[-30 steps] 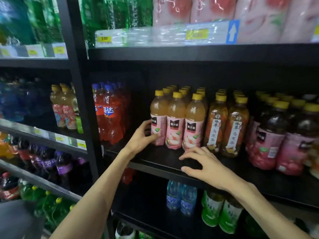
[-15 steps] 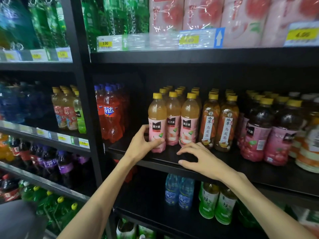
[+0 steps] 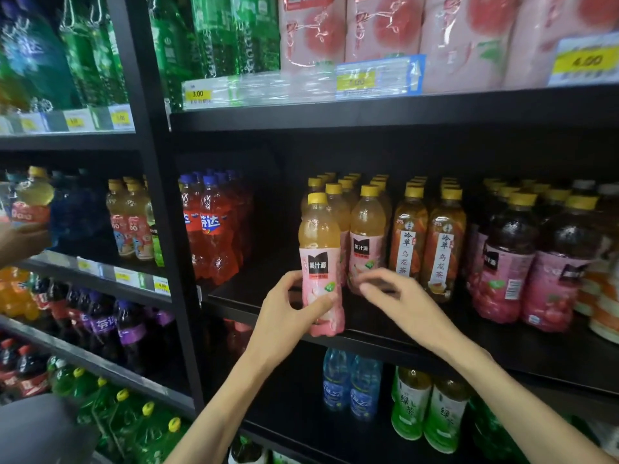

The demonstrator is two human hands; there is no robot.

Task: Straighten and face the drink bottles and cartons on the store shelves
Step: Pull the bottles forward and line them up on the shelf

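A peach juice bottle (image 3: 320, 262) with a yellow cap and pink label stands at the front edge of the black middle shelf (image 3: 385, 336), label facing me. My left hand (image 3: 288, 316) grips its lower half, thumb across the label. My right hand (image 3: 398, 299) hovers just right of it with fingers loosely curled, holding nothing, in front of a second peach juice bottle (image 3: 367, 236). More rows of the same juice stand behind. Oolong tea bottles (image 3: 442, 242) and dark drinks with pink labels (image 3: 509, 262) fill the shelf to the right.
Red soda bottles (image 3: 214, 229) stand at the shelf's left end, with a gap between them and the juice. Green tea bottles (image 3: 428, 410) and water bottles (image 3: 351, 383) sit below. Another person's hand (image 3: 20, 239) holds a bottle at far left. Pink cartons (image 3: 385, 31) stand above.
My left hand has pulled the leftmost peach juice bottle forward to the shelf edge. My right hand has lifted off the shelf and moved up toward the bottles.
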